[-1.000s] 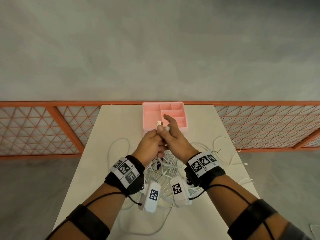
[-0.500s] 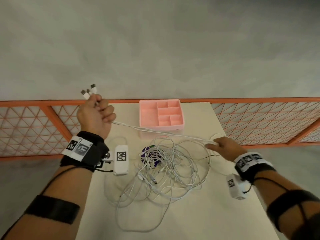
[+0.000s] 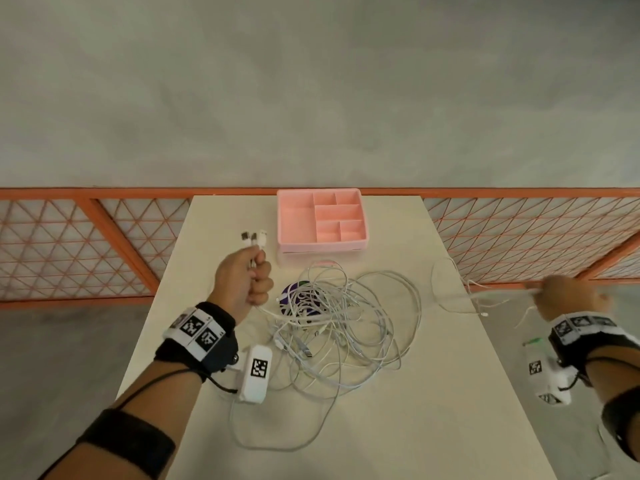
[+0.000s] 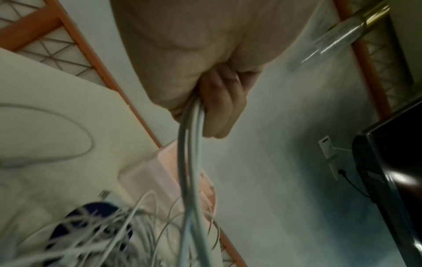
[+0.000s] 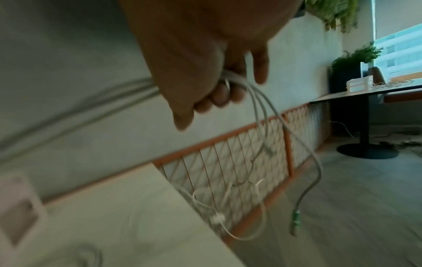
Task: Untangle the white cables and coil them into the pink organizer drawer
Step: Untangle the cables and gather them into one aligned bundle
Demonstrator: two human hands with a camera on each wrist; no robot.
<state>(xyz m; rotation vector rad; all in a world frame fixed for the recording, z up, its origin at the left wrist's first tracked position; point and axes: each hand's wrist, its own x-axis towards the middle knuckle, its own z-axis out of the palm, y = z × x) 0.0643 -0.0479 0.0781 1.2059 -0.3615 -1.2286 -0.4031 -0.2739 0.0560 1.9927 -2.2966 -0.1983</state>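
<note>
— Materials and condition?

— A pale, matte surface carries a loose tangle of thin white cables, smooth and round, their loops crossing over a dark purple disc. At the far edge sits the pink organizer drawer, a rectangular plastic tray split into one large compartment and several small ones; no cable lies in any of them. An orange lattice railing runs behind.

— The hands?

— The left hand is raised just left of the drawer, its fingers clenched round two or three cable strands; the connector ends stick up out of the fist and the strands drop back into the tangle. The right hand, blurred, is out past the right edge of the surface, its fingers curled round several thin cables. Their loose ends hang below the hand, one with a green tip.
</note>
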